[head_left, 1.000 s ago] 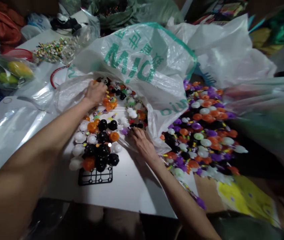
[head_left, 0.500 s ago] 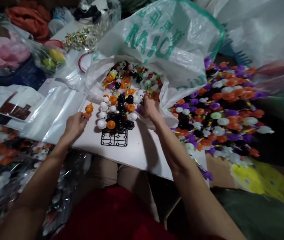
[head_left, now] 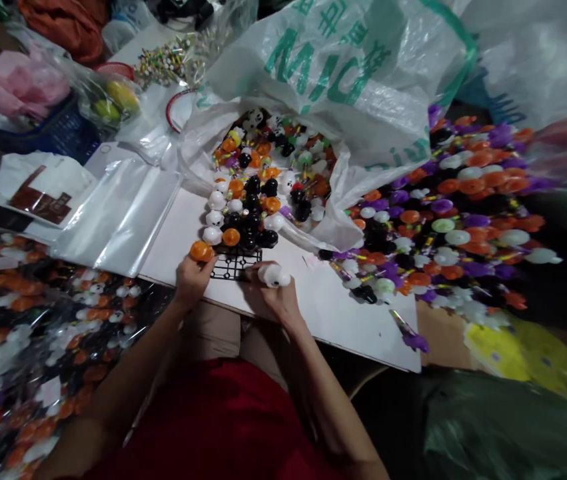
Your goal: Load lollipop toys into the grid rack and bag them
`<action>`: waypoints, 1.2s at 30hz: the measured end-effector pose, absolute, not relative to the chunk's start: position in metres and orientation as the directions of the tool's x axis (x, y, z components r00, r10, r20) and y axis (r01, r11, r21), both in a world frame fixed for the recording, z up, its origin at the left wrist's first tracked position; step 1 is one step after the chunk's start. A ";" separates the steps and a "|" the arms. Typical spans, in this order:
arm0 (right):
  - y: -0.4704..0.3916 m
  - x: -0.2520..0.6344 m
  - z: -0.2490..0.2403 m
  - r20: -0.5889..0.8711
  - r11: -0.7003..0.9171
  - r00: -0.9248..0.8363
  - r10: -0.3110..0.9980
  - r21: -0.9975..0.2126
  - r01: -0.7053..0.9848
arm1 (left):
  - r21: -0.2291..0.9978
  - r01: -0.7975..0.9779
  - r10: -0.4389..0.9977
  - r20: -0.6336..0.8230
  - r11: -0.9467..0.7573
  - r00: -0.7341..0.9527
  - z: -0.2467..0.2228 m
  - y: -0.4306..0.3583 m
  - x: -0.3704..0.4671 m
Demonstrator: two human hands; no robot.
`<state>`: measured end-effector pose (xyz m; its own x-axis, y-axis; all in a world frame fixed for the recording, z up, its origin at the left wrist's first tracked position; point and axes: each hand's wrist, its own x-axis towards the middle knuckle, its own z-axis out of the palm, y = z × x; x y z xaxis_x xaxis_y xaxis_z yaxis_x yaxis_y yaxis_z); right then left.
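Observation:
My left hand (head_left: 192,280) pinches an orange pumpkin-like figure (head_left: 202,251) beside the left edge of a black plastic grid (head_left: 236,264). Over the grid's right side, my right hand (head_left: 279,299) is closed around a white figure (head_left: 274,275) with small dark marks. The grid lies flat near the front edge of the white board (head_left: 313,300). Its far part carries rows of figures: white heads (head_left: 212,235), an orange one (head_left: 231,237) and several black ones (head_left: 250,223). The stems of the two held figures are hidden by my fingers.
Behind the grid, an open white plastic bag (head_left: 340,200) spills mixed small figures. A large heap of purple, orange and white figures (head_left: 443,227) lies to the right. Clear plastic sleeves (head_left: 118,207) lie at left, with packed figures (head_left: 18,347) below and a blue basket (head_left: 46,137) behind.
My right hand has come out of the bag toward me with a white figure and is now over the grid. My left hand has moved right to the grid, still holding the orange figure.

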<state>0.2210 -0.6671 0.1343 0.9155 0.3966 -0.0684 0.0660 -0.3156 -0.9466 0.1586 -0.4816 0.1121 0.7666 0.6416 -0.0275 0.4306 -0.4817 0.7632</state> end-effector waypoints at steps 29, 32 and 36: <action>-0.693 0.327 0.157 0.009 -0.501 0.768 0.641 -0.753 0.427 | 0.553 0.393 0.493 0.038 -0.735 0.869 0.114 -0.495 0.206; -0.686 0.376 0.169 0.048 -0.769 0.878 0.476 -0.461 0.442 | 0.544 0.380 0.471 0.031 -0.748 0.882 0.116 -0.499 0.211; -0.653 0.408 0.168 0.035 -0.868 0.882 0.469 -0.163 0.468 | 0.638 0.345 0.484 0.049 -0.688 0.874 0.116 -0.506 0.201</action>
